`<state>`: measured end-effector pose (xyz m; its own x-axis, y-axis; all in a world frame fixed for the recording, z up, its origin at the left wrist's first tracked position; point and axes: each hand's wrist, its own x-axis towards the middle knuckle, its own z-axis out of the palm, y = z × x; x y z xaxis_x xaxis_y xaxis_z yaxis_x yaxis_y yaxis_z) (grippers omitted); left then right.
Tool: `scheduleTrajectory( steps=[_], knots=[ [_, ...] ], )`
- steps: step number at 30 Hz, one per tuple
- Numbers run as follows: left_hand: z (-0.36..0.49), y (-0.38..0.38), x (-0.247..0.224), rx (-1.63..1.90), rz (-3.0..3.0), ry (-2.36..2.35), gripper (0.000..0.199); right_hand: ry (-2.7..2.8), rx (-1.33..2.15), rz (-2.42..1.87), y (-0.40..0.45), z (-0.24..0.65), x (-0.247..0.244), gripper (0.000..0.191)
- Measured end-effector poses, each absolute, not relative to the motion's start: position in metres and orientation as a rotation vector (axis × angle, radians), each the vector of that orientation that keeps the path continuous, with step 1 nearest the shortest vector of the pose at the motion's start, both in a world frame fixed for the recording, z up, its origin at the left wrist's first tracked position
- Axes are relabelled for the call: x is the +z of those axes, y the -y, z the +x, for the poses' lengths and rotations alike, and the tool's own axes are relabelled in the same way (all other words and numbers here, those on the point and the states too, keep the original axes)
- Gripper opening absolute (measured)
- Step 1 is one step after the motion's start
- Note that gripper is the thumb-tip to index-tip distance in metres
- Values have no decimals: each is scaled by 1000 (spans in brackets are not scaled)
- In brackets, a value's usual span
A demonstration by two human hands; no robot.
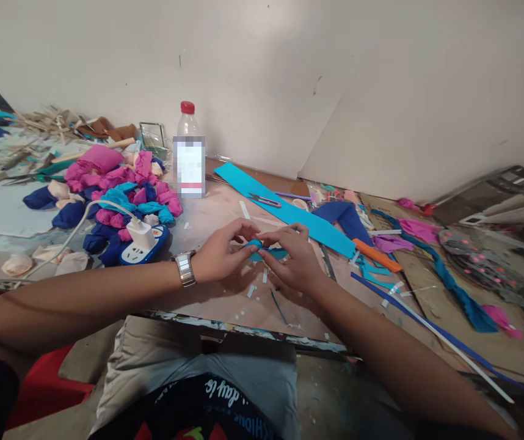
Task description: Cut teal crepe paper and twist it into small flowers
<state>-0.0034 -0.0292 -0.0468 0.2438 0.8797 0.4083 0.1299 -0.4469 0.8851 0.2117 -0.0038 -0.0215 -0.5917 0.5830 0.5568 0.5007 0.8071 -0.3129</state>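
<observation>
Both my hands meet over the near middle of the table, pinching a small strip of teal-blue fabric point(269, 253). My left hand point(225, 249), with a metal watch point(185, 269) on its wrist, grips the gathered left end between thumb and fingers. The fingers of my right hand point(295, 256) are closed on the strip's other part. Just beyond the hands lies a long bright-blue fabric band point(289, 214), with small thread snips point(265, 200) resting on it. An orange-handled cutter point(377, 255) touches the band's right end.
Left of my hands, a blue power strip point(152, 249) with a white plug point(140, 234) sits beside a heap of pink, blue and cream fabric pieces point(106, 177). A red-capped bottle point(189, 125) stands behind. Cardboard point(420, 269) and fabric scraps point(420, 231) cover the right side.
</observation>
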Motion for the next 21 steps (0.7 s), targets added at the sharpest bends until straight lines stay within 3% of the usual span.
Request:
scheduleTrajectory(
  steps=[5, 21],
  knots=[
    [-3, 27, -44, 1282, 1680, -924, 24, 2252, 145, -805, 3, 212, -21, 6],
    [-2, 25, -43, 1186, 1571, -877, 29, 2248, 184, -829, 2, 212, -22, 11]
  ],
)
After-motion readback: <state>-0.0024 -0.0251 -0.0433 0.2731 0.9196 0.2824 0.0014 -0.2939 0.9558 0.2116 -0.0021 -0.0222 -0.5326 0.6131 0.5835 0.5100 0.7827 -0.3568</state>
